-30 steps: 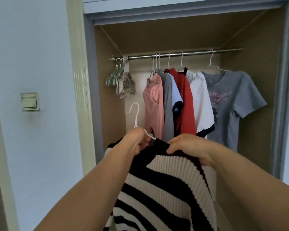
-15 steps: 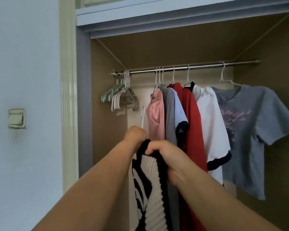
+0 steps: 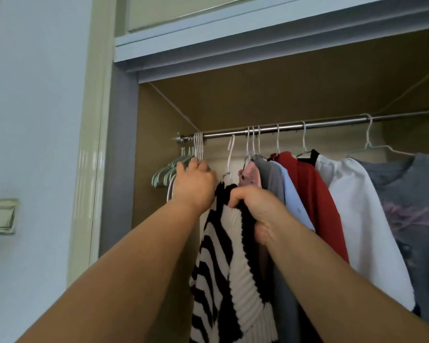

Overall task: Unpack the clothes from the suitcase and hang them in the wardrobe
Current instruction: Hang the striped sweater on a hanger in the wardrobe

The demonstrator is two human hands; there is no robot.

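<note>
Head view: my right hand (image 3: 255,206) is clamped on the black neck edge of the striped sweater (image 3: 223,256), with a fold of knit bunched inside the fist. My left hand (image 3: 196,181) is up at the sweater's 11 o'clock, its back to the camera. I cannot tell whether its fingers are gripping anything or only resting against the empty hangers (image 3: 174,169) at its 10 o'clock.

The sweater hangs just below the middle of the view, on a white hanger (image 3: 230,154). The hanger's hook rises at 12 o'clock to just under the rail (image 3: 307,126). Whether it has caught there, I cannot tell.

I judge this knit soft, limp and fairly heavy for a top. It should sag and stretch if carried by the cloth alone, and a wide neck can slide off a thin, smooth hanger. The better hold is the hanger's neck, with 1 hand steadying a shoulder.

It is chunky ribbed knit with broad black and white stripes, a black neckline and a ribbed hem.

At its 3 o'clock hang a pink top (image 3: 252,175), a red garment (image 3: 315,194), a white shirt (image 3: 357,219) and a grey T-shirt (image 3: 411,206).
</note>
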